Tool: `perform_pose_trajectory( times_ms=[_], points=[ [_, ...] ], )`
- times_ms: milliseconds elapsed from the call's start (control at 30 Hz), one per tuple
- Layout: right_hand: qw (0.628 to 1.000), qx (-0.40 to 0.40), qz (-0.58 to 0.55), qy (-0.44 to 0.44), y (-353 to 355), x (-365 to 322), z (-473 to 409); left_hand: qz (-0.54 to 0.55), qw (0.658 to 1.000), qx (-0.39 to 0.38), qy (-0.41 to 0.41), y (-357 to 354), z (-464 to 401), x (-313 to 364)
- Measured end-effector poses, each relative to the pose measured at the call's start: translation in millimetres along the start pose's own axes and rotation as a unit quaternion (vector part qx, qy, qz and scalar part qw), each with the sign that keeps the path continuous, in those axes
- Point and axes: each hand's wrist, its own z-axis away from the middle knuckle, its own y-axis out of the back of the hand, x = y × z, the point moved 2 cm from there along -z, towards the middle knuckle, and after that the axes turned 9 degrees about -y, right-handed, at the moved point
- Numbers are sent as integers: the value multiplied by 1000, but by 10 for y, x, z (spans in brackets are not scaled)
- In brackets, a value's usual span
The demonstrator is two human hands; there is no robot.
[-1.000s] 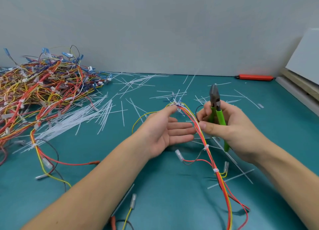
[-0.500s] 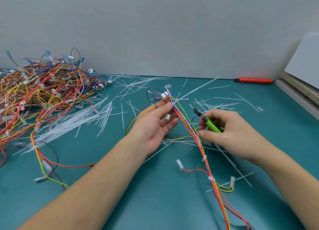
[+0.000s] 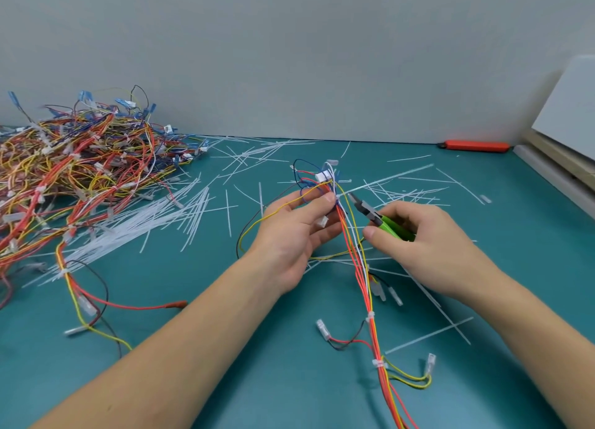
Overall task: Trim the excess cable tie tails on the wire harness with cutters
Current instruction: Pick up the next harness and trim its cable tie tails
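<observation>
L hand [image 3: 296, 235] pinches the wire harness [image 3: 360, 261] near its top. R hand [image 3: 428, 248] grips green cutters [image 3: 383, 221], tip by a white tie tail [image 3: 386, 179]

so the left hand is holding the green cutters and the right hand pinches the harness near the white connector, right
Not quite: the hands are swapped. The head view shows the right hand holding the green cutters, while the left hand pinches the harness near the white connector.
</observation>
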Motion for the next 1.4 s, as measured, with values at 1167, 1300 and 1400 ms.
perform_pose_trajectory(
  times_ms=[1167,1300,1400],
  points=[
    [1000,-2,26,8,7,-60,36,-2,1000,17,-11,-33,60,-15],
    [999,5,31,14,1,-67,38,-7,1000,10,-16,-38,59,-26],
    [999,10,31,21,-8,-81,47,-14,1000,5,-20,-43,63,-38]
  ],
)
